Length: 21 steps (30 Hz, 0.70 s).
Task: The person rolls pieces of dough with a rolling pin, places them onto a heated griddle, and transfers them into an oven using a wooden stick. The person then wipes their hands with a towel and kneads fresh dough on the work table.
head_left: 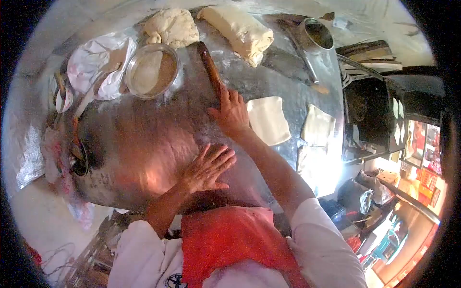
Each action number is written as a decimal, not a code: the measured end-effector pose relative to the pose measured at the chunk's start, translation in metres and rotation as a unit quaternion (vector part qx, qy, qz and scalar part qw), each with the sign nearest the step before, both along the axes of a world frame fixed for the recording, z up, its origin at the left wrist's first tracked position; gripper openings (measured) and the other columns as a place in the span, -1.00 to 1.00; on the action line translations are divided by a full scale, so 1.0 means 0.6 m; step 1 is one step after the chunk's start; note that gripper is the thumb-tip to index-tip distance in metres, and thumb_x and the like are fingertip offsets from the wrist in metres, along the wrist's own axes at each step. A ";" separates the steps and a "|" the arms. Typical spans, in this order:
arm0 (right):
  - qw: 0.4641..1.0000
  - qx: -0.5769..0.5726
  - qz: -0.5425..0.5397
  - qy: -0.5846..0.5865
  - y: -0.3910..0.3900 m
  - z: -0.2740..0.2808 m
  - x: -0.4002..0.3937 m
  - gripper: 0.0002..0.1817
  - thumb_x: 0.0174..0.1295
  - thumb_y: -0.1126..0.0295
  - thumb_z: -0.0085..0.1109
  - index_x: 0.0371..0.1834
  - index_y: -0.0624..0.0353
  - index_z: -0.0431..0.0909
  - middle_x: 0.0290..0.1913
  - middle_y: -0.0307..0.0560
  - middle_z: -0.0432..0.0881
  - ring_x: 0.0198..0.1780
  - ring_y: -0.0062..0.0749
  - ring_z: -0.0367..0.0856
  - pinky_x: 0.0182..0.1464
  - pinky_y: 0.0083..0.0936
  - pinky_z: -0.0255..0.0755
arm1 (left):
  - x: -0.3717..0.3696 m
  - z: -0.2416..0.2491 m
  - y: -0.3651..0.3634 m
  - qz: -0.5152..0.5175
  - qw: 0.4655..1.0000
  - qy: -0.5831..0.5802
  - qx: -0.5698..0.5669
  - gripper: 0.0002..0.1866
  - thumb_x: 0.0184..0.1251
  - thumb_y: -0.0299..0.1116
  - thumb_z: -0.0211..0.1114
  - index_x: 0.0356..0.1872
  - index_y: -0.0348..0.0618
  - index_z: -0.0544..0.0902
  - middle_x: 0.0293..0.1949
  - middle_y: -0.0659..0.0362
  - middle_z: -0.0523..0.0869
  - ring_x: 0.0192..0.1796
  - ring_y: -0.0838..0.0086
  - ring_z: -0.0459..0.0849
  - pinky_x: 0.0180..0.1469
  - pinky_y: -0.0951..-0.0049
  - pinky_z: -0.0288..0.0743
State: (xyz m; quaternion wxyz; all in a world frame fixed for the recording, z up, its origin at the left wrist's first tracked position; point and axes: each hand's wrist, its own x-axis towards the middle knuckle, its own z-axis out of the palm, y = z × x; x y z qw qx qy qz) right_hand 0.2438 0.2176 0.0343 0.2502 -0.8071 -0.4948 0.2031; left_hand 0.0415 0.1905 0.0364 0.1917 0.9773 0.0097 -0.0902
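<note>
On a dull metal worktop (134,129), in front of a person in white sleeves and a red apron (230,235), a dark wooden rolling pin (210,67) lies pointing away from the body, its near end meeting the right hand (233,113). That hand's fingers are close together over the wood; from where I stand I cannot tell whether they grip it or only rest there. The left hand (209,168) is palm down and nearer the body, fingers spread wide and holding nothing. The step in hand seems to be handling the pin among flattened dough; the next move, I judge, calls for a sure hold on its near end, clear of the sheets. The pin looks slim, straight and worn. Just right of the right hand lies a pale, smooth dough sheet (269,120), roughly rectangular with wavy sides; farther right is a smaller sheet (318,126). Beyond the pin, two thick dough lumps (171,28) (240,32) sit at the far edge.
</note>
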 end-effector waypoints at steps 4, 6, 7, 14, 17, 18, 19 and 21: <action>0.999 0.031 -0.037 0.006 0.006 -0.040 0.009 -0.33 0.24 0.42 0.19 0.44 0.22 0.21 0.14 0.32 0.43 0.19 0.29 0.42 0.23 0.04 0.36 | 0.004 -0.026 0.009 0.001 0.999 -0.034 -0.017 -0.02 0.26 0.50 -0.02 0.54 0.02 0.24 0.59 0.15 0.14 0.63 0.19 0.00 0.57 -0.25 -0.18; 0.997 0.059 -0.042 0.010 -0.045 -0.033 0.003 -0.33 0.25 0.44 0.18 0.44 0.21 0.19 0.13 0.31 0.43 0.17 0.29 0.44 0.21 0.05 0.38 | 0.014 -0.034 0.011 -0.020 0.999 0.041 0.001 -0.02 0.25 0.54 -0.06 0.54 0.07 0.24 0.58 0.15 0.16 0.64 0.17 -0.04 0.57 -0.26 -0.22; 0.996 0.073 -0.035 0.029 -0.091 -0.029 -0.003 -0.34 0.26 0.43 0.17 0.44 0.20 0.20 0.14 0.30 0.43 0.16 0.29 0.45 0.20 0.05 0.39 | 0.016 -0.040 0.010 -0.022 0.999 0.038 0.003 -0.02 0.25 0.54 -0.06 0.54 0.07 0.24 0.58 0.15 0.16 0.64 0.17 -0.04 0.57 -0.26 -0.22; 0.997 -0.063 -0.046 0.009 -0.406 -0.028 -0.071 -0.30 0.26 0.31 0.21 0.47 0.17 0.23 0.07 0.17 0.46 0.12 0.16 0.47 0.13 -0.03 0.43 | 0.013 -0.033 -0.002 0.100 0.993 0.002 0.064 0.05 0.28 0.56 -0.12 0.60 -0.01 0.08 0.61 0.06 0.07 0.65 0.08 -0.10 0.56 -0.29 -0.28; 0.993 -0.065 -0.042 -0.092 -0.445 -0.021 -0.072 -0.38 0.25 0.24 0.24 0.39 0.07 0.36 0.08 0.02 0.49 0.11 0.03 0.48 0.08 -0.10 0.43 | 0.000 -0.044 -0.026 0.230 0.972 -0.014 0.039 0.07 0.29 0.56 -0.17 0.61 -0.03 0.03 0.62 0.04 0.03 0.65 0.06 -0.10 0.55 -0.30 -0.31; 0.993 -0.061 -0.072 -0.072 -0.443 -0.012 -0.073 -0.43 0.21 0.29 0.28 0.32 0.05 0.42 0.08 0.05 0.49 0.11 0.07 0.48 0.11 -0.09 0.41 | -0.003 -0.053 -0.030 0.310 0.948 -0.047 0.054 0.06 0.31 0.56 -0.19 0.62 -0.03 0.01 0.63 0.03 0.01 0.65 0.06 -0.10 0.55 -0.31 -0.33; 0.992 -0.057 -0.102 -0.053 -0.444 -0.004 -0.074 -0.48 0.17 0.33 0.32 0.25 0.04 0.48 0.07 0.09 0.49 0.12 0.10 0.48 0.14 -0.07 0.39 | -0.004 -0.055 -0.035 0.308 0.949 -0.050 0.051 0.06 0.31 0.56 -0.19 0.62 -0.03 0.01 0.63 0.03 0.01 0.65 0.06 -0.10 0.55 -0.31 -0.33; 0.990 -0.047 -0.120 -0.061 -0.443 0.008 -0.080 -0.50 0.15 0.37 0.33 0.21 0.06 0.51 0.06 0.04 0.51 0.11 0.08 0.50 0.13 -0.07 0.40 | -0.009 -0.051 -0.041 0.292 0.954 -0.039 0.058 0.00 0.38 0.47 -0.12 0.62 -0.04 0.00 0.62 0.02 0.03 0.65 0.05 -0.06 0.53 -0.34 -0.31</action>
